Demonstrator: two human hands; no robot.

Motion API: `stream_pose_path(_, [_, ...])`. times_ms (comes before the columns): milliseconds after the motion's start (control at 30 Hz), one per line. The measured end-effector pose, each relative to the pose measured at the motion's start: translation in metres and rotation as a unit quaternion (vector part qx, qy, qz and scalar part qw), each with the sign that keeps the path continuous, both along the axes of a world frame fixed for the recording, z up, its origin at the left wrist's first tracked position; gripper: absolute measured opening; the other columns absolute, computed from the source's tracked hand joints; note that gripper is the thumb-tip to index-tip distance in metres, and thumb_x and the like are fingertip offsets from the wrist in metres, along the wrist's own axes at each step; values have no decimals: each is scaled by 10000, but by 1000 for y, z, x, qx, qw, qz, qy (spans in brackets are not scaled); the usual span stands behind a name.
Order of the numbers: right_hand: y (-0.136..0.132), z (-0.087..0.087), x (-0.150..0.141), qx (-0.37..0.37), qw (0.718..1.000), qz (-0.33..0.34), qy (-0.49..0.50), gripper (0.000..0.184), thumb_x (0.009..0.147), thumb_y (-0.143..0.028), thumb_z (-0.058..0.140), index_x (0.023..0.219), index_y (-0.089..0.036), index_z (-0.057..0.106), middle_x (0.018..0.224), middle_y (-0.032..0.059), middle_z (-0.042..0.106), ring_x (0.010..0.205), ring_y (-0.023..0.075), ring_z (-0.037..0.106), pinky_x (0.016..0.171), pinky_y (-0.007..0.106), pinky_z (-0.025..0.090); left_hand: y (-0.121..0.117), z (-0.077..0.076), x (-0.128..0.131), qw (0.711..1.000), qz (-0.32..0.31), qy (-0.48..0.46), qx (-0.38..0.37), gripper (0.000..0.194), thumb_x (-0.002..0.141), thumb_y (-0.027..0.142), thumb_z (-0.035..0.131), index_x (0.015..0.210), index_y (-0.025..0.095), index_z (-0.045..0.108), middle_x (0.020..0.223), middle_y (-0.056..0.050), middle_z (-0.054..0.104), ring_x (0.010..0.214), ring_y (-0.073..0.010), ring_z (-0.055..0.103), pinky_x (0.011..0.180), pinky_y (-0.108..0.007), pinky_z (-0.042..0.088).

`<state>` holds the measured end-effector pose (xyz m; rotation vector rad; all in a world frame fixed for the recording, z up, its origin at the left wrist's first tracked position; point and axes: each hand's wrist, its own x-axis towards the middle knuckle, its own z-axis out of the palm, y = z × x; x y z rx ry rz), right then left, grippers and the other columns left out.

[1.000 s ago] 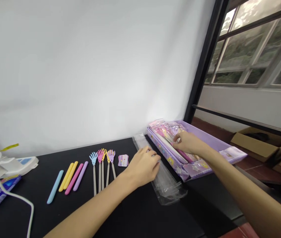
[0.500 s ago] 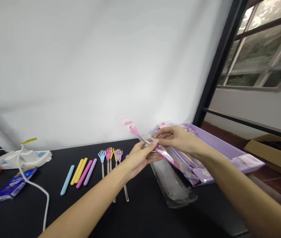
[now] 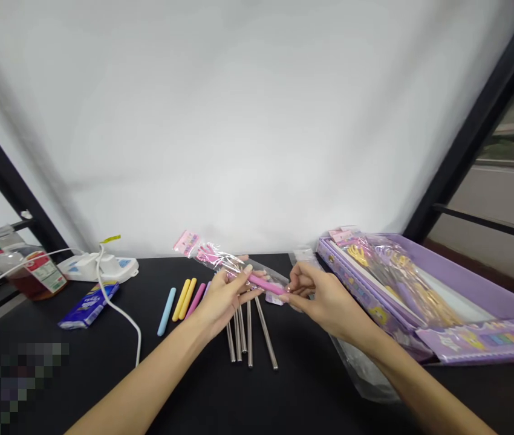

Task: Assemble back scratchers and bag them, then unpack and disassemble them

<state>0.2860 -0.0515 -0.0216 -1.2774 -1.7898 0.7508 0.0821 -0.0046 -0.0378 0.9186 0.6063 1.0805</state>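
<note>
A pink back scratcher [image 3: 266,284] in a clear plastic sleeve is held above the black table, slanting down to the right. My left hand [image 3: 227,296] is closed around its middle, below the pink hand-shaped head and printed card. My right hand [image 3: 325,296] pinches the handle end of the sleeve. Under my left hand lie several metal rods [image 3: 250,338] of loose back scratchers; their heads are hidden. To their left are loose handles: a blue one [image 3: 167,312], two yellow ones [image 3: 185,299], a pink one [image 3: 196,300] and a partly hidden purple one.
A purple display box [image 3: 456,272] with bagged back scratchers stands at the right. Clear plastic sleeves [image 3: 366,371] lie before it. Leftward are a white power strip [image 3: 123,267] with a cable, a blue packet [image 3: 89,306] and a bottle [image 3: 34,272]. A white wall rises behind.
My right hand has taken the bagged pink back scratcher from the box. Both hands now hold it farther left, over the metal rods. The view has turned left.
</note>
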Motion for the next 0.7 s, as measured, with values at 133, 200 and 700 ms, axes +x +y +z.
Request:
stream_pose_path(133, [-2,0,14,-40,999,28,4,314,825,-450,679,833,-224,460,706,-4,636,675,167,609,644,290,479,12,-2,-15,997,73,-3,-12,423,865,227,712,1220,212,483,965,-77,732,981,-233,716,927,-447,554])
stream_pose_path(200, [-7,2,27,-63,997,32,2,345,806,-468,706,844,-219,469,763,20,671,730,183,642,692,306,503,21,-4,-23,992,121,-6,-17,359,861,209,711,1158,210,510,927,-61,728,920,-215,729,896,-418,569])
stream_pose_path(700, [-9,5,13,-93,995,-1,-17,289,799,-440,702,865,-202,553,640,-18,624,591,137,581,575,250,467,13,-1,-10,991,119,-4,-60,168,891,246,669,965,199,526,800,-38,719,804,-198,733,826,-405,585])
